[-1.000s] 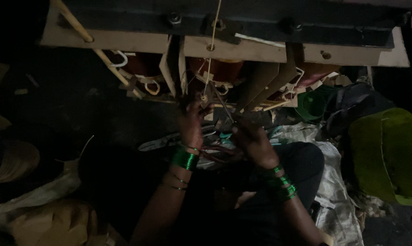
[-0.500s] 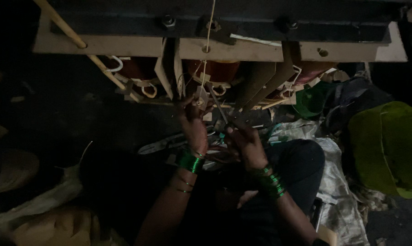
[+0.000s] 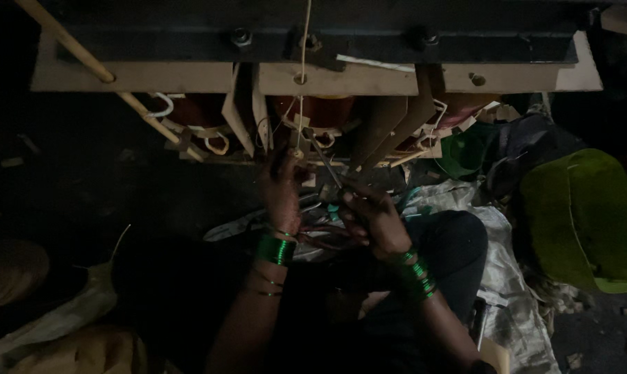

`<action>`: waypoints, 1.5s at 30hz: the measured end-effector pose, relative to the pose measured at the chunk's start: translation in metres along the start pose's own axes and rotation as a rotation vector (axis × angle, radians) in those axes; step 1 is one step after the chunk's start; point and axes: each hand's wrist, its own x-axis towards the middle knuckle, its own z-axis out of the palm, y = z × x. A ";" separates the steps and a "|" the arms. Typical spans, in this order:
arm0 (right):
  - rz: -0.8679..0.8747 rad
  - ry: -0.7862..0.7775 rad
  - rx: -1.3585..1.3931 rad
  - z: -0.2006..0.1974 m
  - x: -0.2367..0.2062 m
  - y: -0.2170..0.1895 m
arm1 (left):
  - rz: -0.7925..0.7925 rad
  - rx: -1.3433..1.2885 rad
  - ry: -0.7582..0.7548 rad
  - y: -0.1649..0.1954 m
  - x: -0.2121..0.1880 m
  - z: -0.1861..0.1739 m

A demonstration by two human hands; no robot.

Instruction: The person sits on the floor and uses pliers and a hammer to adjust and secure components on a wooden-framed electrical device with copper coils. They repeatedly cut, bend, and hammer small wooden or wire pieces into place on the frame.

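**Entry: two hands at the coils of a large winding frame, dim light**

- Left hand (image 3: 280, 188): raised toward 12 o'clock, fingertips at the lower edge of the middle coil (image 3: 313, 111), where a pale cord (image 3: 304, 41) drops down from the frame. The fingers look pinched together near the cord's lower end, but the light is too poor to say whether they grip it. Green bangles (image 3: 275, 249) sit on the wrist.
- Right hand (image 3: 369, 218): at 3 o'clock of the left hand, just beside it, closed around the low end of a thin metal tool (image 3: 325, 163). The tool slants up toward 11 o'clock, its tip close to the base of the middle coil. Green bangles on this wrist too.
- Frame: a dark steel bar (image 3: 369, 45) with bolts across the top, pale board (image 3: 154, 76) below it, three reddish-brown coils under the board, pale flat strips (image 3: 241, 111) wedged between them.
- Wooden stick (image 3: 95, 66): leans across the frame at 10 o'clock.
- Green cushion (image 3: 580, 218): at 3 o'clock, well apart from the hands.
- Crumpled plastic sheet (image 3: 507, 277): at 4 o'clock, beside the dark trouser leg.

Progress, as judged: the coils look wound and seated, strips already in place; the work at the middle coil's lead appears unfinished, with loose white loops showing at the left coil (image 3: 196, 114) as well.
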 end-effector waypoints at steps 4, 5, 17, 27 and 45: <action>-0.229 0.064 -0.270 0.001 0.009 0.023 | 0.094 0.106 0.019 -0.010 0.009 -0.005; -0.326 0.085 -0.379 0.003 0.011 0.030 | 0.119 0.019 -0.002 -0.014 0.010 -0.003; 0.070 0.007 0.045 0.004 -0.009 -0.020 | 0.367 0.088 0.056 -0.033 0.018 0.002; 0.015 0.099 -0.374 -0.040 0.007 0.003 | 0.290 -0.161 0.113 -0.025 0.008 0.025; -0.056 0.165 -0.465 0.011 -0.036 0.005 | 0.529 0.063 0.246 -0.040 0.012 0.033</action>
